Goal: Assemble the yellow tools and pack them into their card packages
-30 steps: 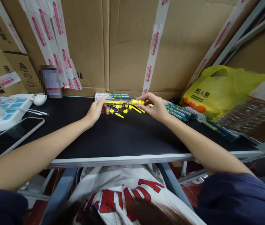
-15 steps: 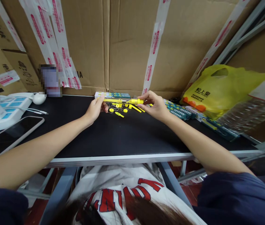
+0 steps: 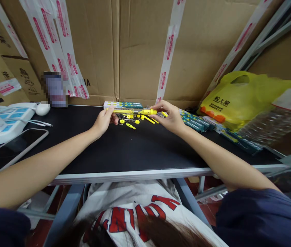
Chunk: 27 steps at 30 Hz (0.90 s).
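My left hand (image 3: 105, 120) closes around the left end of a slim yellow pen-like tool (image 3: 127, 111), which lies level above the table. It has a clear section and a short metal shaft near its middle. At the other end, the fingertips of my right hand (image 3: 171, 116) pinch its thicker yellow part. Beneath it on the black table top lie several small yellow round pieces (image 3: 137, 121) with thin wires or strings, plus thin yellow sticks (image 3: 149, 119). A small pointed yellow piece (image 3: 131, 126) rests nearer to me.
Blue-green printed packs (image 3: 194, 120) lie on the right, with another white and teal pack (image 3: 122, 104) behind my hands. Far right stand a yellow plastic bag (image 3: 238, 99) and clear plastic packaging (image 3: 271, 121). A power strip (image 3: 19, 118) and a phone (image 3: 14, 149) occupy the left. Cardboard (image 3: 140, 51) backs the table.
Both hands keep their hold on the yellow tool in nearly the same place. The whole view has shifted very slightly; nothing else visibly differs.
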Motion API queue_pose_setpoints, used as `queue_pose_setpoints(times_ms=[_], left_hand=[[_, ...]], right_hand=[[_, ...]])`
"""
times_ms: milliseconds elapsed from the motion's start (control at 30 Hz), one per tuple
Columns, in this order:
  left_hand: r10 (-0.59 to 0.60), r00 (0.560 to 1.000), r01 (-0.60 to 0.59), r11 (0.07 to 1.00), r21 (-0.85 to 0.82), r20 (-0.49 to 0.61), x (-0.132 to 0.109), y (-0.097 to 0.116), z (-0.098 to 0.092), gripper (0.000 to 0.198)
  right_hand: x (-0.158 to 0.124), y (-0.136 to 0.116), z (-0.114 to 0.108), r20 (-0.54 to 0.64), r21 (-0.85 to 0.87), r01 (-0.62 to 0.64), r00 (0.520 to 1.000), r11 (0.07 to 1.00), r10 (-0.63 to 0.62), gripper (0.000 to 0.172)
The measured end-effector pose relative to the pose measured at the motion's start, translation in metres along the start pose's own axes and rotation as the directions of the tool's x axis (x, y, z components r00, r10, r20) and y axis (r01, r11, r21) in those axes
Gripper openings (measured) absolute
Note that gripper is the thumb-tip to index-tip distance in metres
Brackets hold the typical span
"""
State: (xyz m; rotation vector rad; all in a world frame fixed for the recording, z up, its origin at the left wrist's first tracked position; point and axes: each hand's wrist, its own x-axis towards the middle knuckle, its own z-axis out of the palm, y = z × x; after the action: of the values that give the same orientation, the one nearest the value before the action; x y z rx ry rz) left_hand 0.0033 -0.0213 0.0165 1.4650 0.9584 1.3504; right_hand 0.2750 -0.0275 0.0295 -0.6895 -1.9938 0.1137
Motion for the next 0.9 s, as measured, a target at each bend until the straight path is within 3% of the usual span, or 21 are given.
queue_pose_setpoints(times_ms=[300,600,900], left_hand=[[-0.005,1.0,0.004,1.0,-0.015,-0.021,0.001,0.001,-0.001,0.039],[0.001,1.0,-0.001,0.999,-0.038,-0.013,0.003,0.0,-0.003,0.037],[-0.015,1.0,0.015,1.0,-0.028,-0.014,0.002,0.0,-0.001,0.041]], right_hand=[[-0.007,0.012,0.009,0.093,0.004,-0.052,0.994,0.999,0.051,0.042],[-0.013,0.008,0.016,0.229,0.147,-0.178,0.963,0.973,0.141,0.041],[-0.011,0.002,0.014,0.231,0.302,-0.274,0.95,0.913,0.209,0.041]])
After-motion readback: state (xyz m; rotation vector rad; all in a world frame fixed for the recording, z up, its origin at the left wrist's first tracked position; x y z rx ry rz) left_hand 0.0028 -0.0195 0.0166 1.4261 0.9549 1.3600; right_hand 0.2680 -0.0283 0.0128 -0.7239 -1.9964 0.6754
